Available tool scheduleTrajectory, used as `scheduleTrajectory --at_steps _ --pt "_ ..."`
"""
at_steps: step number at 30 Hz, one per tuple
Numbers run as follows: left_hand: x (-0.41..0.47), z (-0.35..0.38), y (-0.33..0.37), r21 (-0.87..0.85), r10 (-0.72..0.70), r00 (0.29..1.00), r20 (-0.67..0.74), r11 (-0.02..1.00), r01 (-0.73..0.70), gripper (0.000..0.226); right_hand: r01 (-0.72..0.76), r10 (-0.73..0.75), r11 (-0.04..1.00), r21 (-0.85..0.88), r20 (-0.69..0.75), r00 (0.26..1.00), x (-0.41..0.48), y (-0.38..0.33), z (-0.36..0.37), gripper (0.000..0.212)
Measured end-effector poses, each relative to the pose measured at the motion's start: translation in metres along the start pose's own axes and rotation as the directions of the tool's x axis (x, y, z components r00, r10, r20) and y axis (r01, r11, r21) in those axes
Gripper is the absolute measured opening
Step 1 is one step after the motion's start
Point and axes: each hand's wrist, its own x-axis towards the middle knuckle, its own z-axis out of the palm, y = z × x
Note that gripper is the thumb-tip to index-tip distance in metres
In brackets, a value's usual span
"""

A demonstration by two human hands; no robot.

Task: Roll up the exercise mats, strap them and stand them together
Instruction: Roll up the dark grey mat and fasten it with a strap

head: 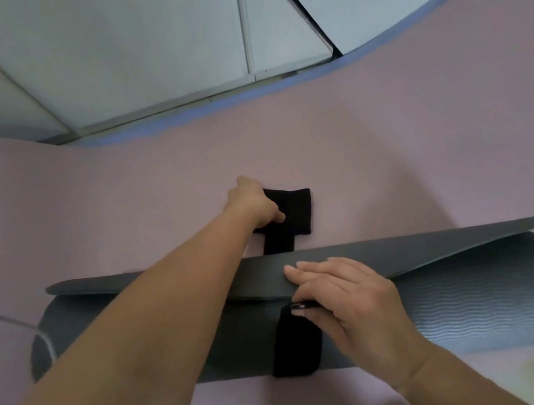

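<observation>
A dark grey exercise mat [481,302] lies rolled up across the view, its loose outer flap lifted along the far side. It rests on a flat pink mat [387,135] with a blue edge. A black strap [296,347] passes under the roll: one end comes up over the near side, the other end lies on the pink mat beyond the roll. My left hand [253,204] reaches over the roll and grips the far strap end. My right hand [338,292] presses on the flap and pinches the near strap end at its buckle.
White cupboard doors [165,44] stand just beyond the pink mat's far edge. A thin white cable [9,322] curves in from the left and ends near the roll's left end. Pale floor shows at the lower right corner.
</observation>
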Motion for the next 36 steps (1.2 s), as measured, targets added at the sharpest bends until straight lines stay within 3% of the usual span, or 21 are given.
scheduleTrajectory --at_steps 6,10,15,19,23,26,29,30,33,36 --pt "-0.013 -0.023 0.000 -0.342 0.221 0.971 0.086 0.922 -0.180 0.014 -0.053 0.054 0.998 0.025 -0.030 0.998 0.014 0.008 0.005 0.018" --pt "-0.063 -0.057 0.000 -0.393 0.409 0.912 -0.014 0.837 -0.381 0.011 -0.145 0.144 0.988 0.046 0.015 0.989 0.028 0.014 0.004 0.026" --pt "-0.122 -0.039 -0.052 -0.506 0.489 0.868 -0.085 0.729 -0.461 0.020 -0.214 0.213 0.977 0.011 0.030 0.977 0.033 0.016 0.000 0.031" --pt "-0.131 -0.019 -0.088 -0.324 0.605 0.792 -0.083 0.735 -0.595 0.034 -0.172 0.172 0.985 -0.011 0.014 0.985 0.034 0.021 0.003 0.032" --pt "-0.120 -0.019 -0.098 -0.194 0.778 0.623 -0.083 0.600 -0.776 0.038 -0.200 0.201 0.966 0.164 0.009 0.979 0.037 0.024 -0.001 0.027" --pt "-0.112 -0.025 -0.096 -0.212 0.777 0.628 -0.050 0.606 -0.766 0.015 -0.210 0.220 0.935 0.286 -0.001 0.976 0.043 0.018 -0.014 0.023" --pt "-0.101 -0.033 -0.083 -0.235 0.728 0.686 -0.014 0.664 -0.710 0.042 -0.133 0.154 0.926 0.353 -0.030 0.988 0.050 -0.002 -0.043 0.011" --pt "-0.097 -0.034 -0.077 -0.201 0.714 0.700 -0.021 0.682 -0.703 0.042 -0.124 0.133 0.920 0.371 0.002 0.991 0.051 -0.009 -0.052 0.005" --pt "-0.094 -0.027 -0.072 0.024 0.752 0.659 -0.008 0.659 -0.752 0.029 -0.196 0.163 0.905 0.378 0.118 0.980 0.052 -0.025 -0.073 0.006" --pt "-0.101 -0.017 -0.084 0.094 0.813 0.582 -0.009 0.580 -0.809 0.020 -0.257 0.237 0.884 0.391 0.100 0.966 0.060 -0.042 -0.087 0.014"
